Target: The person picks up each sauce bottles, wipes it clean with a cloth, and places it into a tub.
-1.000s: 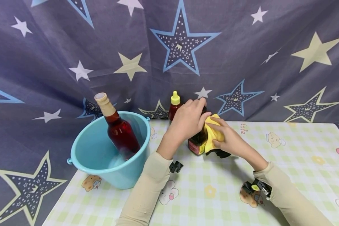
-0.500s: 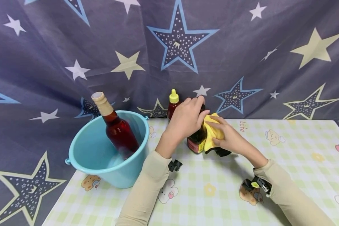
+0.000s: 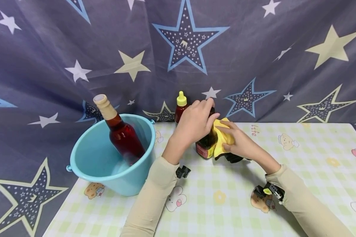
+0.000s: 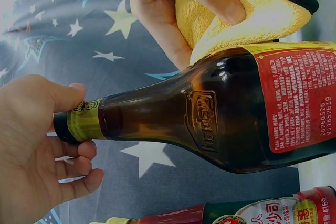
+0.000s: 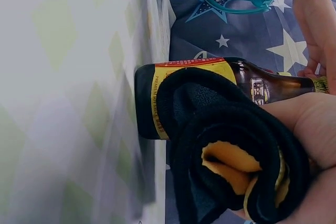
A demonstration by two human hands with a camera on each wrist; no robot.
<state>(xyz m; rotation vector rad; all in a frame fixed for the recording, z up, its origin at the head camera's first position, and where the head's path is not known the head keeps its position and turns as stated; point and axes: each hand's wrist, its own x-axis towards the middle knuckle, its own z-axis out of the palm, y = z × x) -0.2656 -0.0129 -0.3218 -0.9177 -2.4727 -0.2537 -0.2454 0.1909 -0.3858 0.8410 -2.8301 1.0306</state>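
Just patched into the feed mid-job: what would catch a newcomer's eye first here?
At table centre, the left hand grips the neck of a dark brown bottle while the right hand presses a yellow cloth against its side. To the left, a light blue bucket holds a leaning red bottle. A yellow-capped sauce bottle stands behind, before a star-patterned backdrop.

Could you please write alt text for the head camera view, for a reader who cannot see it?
A left hand grips the neck of a dark brown glass bottle standing on a checked tablecloth, while the right hand presses a yellow cloth against its side. A red bottle leans in a light blue plastic bucket.
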